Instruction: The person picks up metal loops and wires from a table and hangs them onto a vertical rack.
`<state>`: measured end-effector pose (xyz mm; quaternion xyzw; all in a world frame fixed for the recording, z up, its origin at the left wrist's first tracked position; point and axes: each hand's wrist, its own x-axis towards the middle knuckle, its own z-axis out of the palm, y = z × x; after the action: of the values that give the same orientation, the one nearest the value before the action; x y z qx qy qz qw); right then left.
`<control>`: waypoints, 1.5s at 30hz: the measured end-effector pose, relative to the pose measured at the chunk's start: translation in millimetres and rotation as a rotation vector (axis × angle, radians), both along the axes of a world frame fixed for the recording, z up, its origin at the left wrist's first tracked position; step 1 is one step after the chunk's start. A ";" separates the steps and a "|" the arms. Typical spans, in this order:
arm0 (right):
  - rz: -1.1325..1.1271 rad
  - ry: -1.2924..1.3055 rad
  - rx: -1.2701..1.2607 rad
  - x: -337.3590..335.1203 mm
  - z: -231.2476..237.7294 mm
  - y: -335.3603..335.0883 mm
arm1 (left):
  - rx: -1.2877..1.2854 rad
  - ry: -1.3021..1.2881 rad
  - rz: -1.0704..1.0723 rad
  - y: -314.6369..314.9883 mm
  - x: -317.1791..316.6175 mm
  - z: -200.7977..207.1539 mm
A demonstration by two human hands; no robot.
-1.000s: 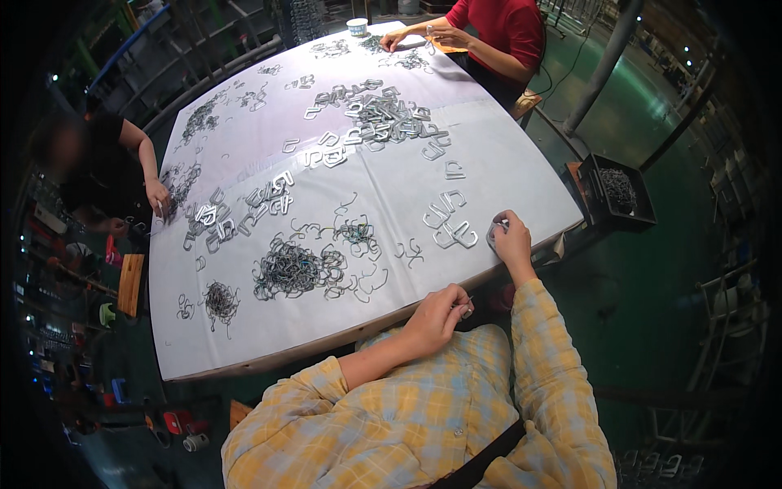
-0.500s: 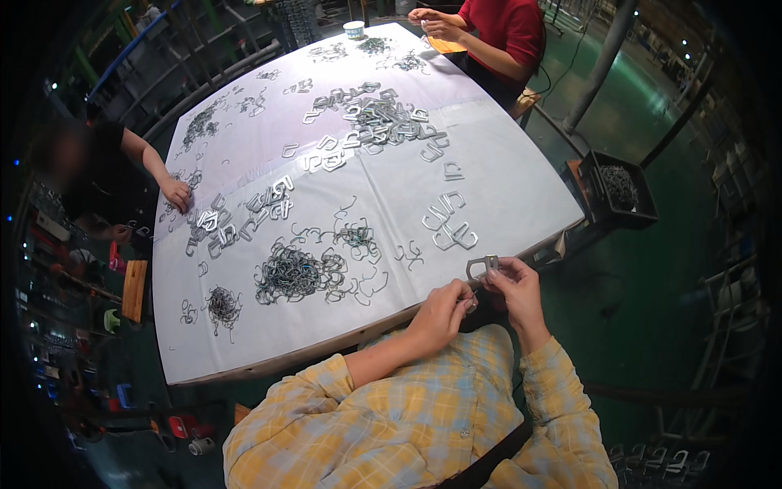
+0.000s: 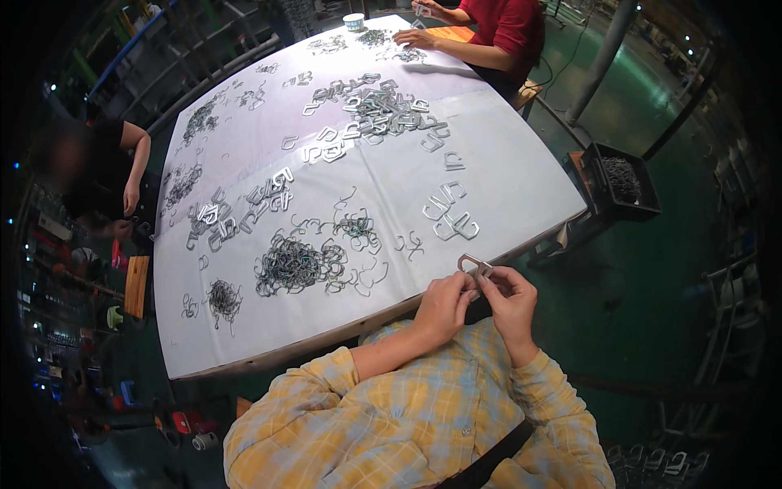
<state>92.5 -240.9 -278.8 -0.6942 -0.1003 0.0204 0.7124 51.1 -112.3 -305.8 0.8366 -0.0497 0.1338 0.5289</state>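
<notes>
Just past the table's near edge, my two hands meet around a flat metal hook with a squarish open loop. My right hand pinches it between thumb and fingers, the loop pointing up and left. My left hand is closed against its lower part, fingertips pressed together; whatever they grip is hidden. On the table ahead lie several similar metal hooks. To the left is a tangled heap of thin bent wire clips, with a smaller cluster of wire clips beside it.
The white-covered table carries a larger pile of hooks and a dark wire heap. A black bin of metal parts stands off the right corner. Co-workers sit at the left and far sides, one in a red top. A cup stands far back.
The hook in my right hand has tilted, and my left hand has moved up against it. The left co-worker's hand has drawn back off the table; the far co-worker's hand now reaches onto it.
</notes>
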 end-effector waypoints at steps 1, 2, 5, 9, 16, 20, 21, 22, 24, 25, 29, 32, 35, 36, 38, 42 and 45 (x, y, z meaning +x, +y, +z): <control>0.002 -0.007 -0.016 -1.3 0.5 1.2 | -0.001 0.002 0.002 0.3 -0.2 -1.3; 0.004 -0.014 -0.033 -2.3 1.3 1.9 | -0.005 0.009 0.001 0.7 -0.1 -2.3; -0.003 -0.119 -0.124 -6.6 3.8 1.6 | -0.014 -0.008 0.016 1.6 0.7 -2.6; -0.013 -0.113 -0.118 -7.3 4.9 2.3 | -0.007 -0.069 0.028 4.3 -0.4 3.6; -0.039 -0.166 -0.168 -8.8 0.5 -6.0 | 0.029 0.025 0.064 57.4 13.3 -0.4; -0.044 -0.171 -0.174 -8.9 -0.2 -7.3 | 0.407 -0.019 0.430 132.2 33.9 -11.9; -0.042 -0.181 -0.181 -8.9 -0.5 -6.8 | 0.435 0.067 0.489 148.4 36.2 -15.0; -0.039 -0.190 -0.187 -9.0 -0.7 -6.0 | 0.437 0.067 0.493 160.8 37.6 -19.1; -0.027 -0.201 -0.192 -8.0 0.3 -4.7 | 0.548 0.102 0.563 176.3 39.1 -26.0; -0.019 -0.212 -0.199 -7.1 0.3 -5.0 | 0.562 0.122 0.495 176.2 38.7 -21.5; -0.034 -0.223 -0.218 -6.6 0.0 -6.9 | 0.543 0.377 0.412 189.5 34.2 -5.4; -0.040 -0.195 -0.204 -8.0 1.2 -6.8 | 0.709 0.367 0.531 197.9 23.6 0.0; -0.027 -0.184 -0.203 -7.1 0.0 -5.4 | 0.675 0.313 0.479 193.1 24.0 -1.1; -0.025 -0.182 -0.203 -7.2 -0.9 -4.7 | 0.630 0.292 0.416 188.3 26.0 -2.9; -0.004 -0.188 -0.224 -6.0 -0.2 -4.3 | 0.564 0.255 0.417 169.8 30.6 -6.9; 0.012 -0.192 -0.243 -6.4 3.0 -2.7 | 0.538 0.222 0.374 159.1 37.1 -16.8; 0.003 -0.181 -0.235 -6.9 0.3 -4.0 | 0.399 0.271 0.343 168.9 36.6 -15.4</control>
<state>85.6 -244.8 -278.5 -0.7716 -0.1623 -0.0296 0.6143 87.7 56.6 -321.1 0.9305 0.1382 0.0960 0.3253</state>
